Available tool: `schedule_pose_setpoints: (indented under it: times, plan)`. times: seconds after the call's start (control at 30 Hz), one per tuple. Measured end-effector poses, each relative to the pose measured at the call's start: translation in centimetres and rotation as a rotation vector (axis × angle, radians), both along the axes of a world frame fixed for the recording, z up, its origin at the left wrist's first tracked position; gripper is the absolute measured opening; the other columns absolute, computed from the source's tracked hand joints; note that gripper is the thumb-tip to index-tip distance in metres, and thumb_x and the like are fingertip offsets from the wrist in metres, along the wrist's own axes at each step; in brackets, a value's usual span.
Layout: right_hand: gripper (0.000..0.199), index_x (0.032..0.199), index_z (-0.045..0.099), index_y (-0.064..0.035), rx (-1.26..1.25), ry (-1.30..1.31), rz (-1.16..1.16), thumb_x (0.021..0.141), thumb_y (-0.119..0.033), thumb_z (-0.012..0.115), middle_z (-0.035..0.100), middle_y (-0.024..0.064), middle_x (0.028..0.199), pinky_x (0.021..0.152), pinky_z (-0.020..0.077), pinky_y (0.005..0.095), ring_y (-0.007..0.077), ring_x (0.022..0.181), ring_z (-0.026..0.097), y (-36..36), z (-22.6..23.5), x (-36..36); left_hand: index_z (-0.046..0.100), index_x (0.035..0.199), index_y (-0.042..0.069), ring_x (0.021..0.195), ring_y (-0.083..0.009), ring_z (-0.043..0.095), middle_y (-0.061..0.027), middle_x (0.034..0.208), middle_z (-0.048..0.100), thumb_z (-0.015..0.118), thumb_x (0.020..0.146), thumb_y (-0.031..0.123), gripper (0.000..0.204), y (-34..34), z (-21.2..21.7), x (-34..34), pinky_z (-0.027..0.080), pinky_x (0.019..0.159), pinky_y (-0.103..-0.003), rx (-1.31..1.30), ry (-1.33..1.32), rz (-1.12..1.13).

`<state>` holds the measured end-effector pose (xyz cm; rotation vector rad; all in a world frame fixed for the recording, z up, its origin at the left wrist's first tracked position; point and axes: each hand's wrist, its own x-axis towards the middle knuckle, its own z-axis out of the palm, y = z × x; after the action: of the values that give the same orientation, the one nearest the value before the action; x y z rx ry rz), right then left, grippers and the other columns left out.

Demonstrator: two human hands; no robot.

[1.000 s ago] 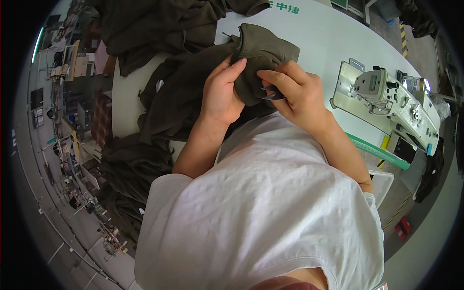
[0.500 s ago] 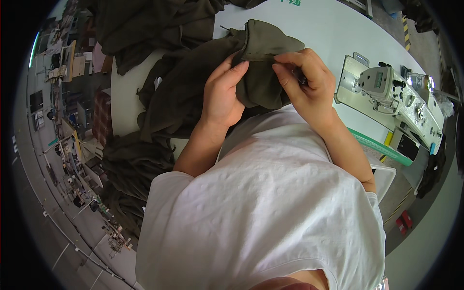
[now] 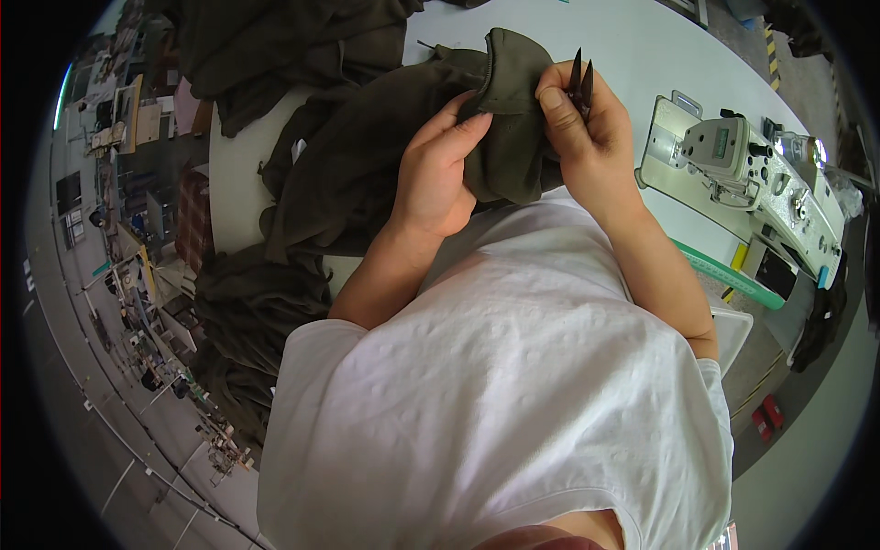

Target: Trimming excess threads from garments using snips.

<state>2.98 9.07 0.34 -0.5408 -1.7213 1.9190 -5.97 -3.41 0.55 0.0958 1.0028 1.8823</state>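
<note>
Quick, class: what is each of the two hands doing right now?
Left hand: closed on the dark olive fabric garment.
Right hand: closed on the same garment's edge, with small black pointed snips sticking up from it.

**A:** What surrounds the worker?

**B:** A white table [image 3: 660,55] fills the upper centre and upper right of the frame, brightly and evenly lit. At the right edge stands a pale industrial sewing machine [image 3: 761,174], with a green strip [image 3: 729,275] along the table's edge just below it.

**A:** And the floor?

**B:** Grey floor [image 3: 807,458] shows at lower right, with a small red object [image 3: 765,419] on it. Along the left edge, far off and curved by the lens, run cluttered workstations [image 3: 119,128] and pale floor [image 3: 137,431] marked with thin lines.
</note>
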Motion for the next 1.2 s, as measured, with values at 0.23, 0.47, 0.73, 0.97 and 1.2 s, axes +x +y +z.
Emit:
schedule_pose_setpoints:
  times: [0.23,0.47,0.73,0.97,1.2]
  plan:
    - [0.009,0.097,0.055,-0.005,-0.273,0.081,0.004,0.095,-0.014,0.055,0.046,-0.0054,0.07,0.047,0.0259,0.0194,0.0028,0.054,0.035,1.0,-0.6,0.3,0.046,0.128,-0.004,0.112,-0.0233,0.056,-0.0139,0.122,0.057,0.04,0.096,0.011,0.036,0.2,-0.1,-0.4,0.045,0.098,-0.036,0.027,-0.068,-0.022]
    - [0.009,0.097,0.058,-0.0037,-0.103,0.002,-0.021,0.093,-0.012,0.059,0.047,-0.0063,0.07,0.051,0.0288,0.0177,0.0026,0.058,0.039,0.6,-1.4,1.1,0.047,0.127,-0.004,0.113,-0.0243,0.056,-0.0146,0.123,0.057,0.037,0.097,0.013,0.036,0.1,-0.1,-0.3,0.044,0.099,-0.037,0.028,-0.103,0.003]
    - [0.007,0.092,0.059,-0.0023,0.218,-0.007,-0.028,0.087,-0.001,0.063,0.051,-0.0038,0.074,0.059,0.0368,0.0178,0.0043,0.066,0.047,0.1,-1.7,1.7,0.05,0.123,-0.004,0.111,-0.0237,0.056,-0.0136,0.121,0.058,0.037,0.098,0.014,0.034,-0.1,-0.7,-0.8,0.045,0.097,-0.037,-0.01,-0.176,-0.028]
    - [0.007,0.087,0.06,-0.0011,0.786,0.141,-0.063,0.084,0.003,0.065,0.052,-0.0004,0.079,0.061,0.0425,0.0216,0.0073,0.068,0.051,0.5,-1.6,0.4,0.051,0.12,-0.005,0.108,-0.023,0.058,-0.0137,0.119,0.059,0.04,0.097,0.013,0.031,-0.3,-0.5,-0.5,0.047,0.095,-0.035,0.012,-0.08,-0.079]
    - [0.011,0.102,0.057,-0.004,-0.399,0.125,0.178,0.091,-0.005,0.056,0.054,-0.0012,0.086,0.051,0.0339,0.0192,0.0066,0.058,0.043,2.4,-2.5,1.2,0.053,0.118,-0.005,0.104,-0.022,0.06,-0.0133,0.116,0.061,0.043,0.097,0.013,0.03,-0.3,-0.2,-0.7,0.048,0.092,-0.034,-0.006,-0.07,-0.053]
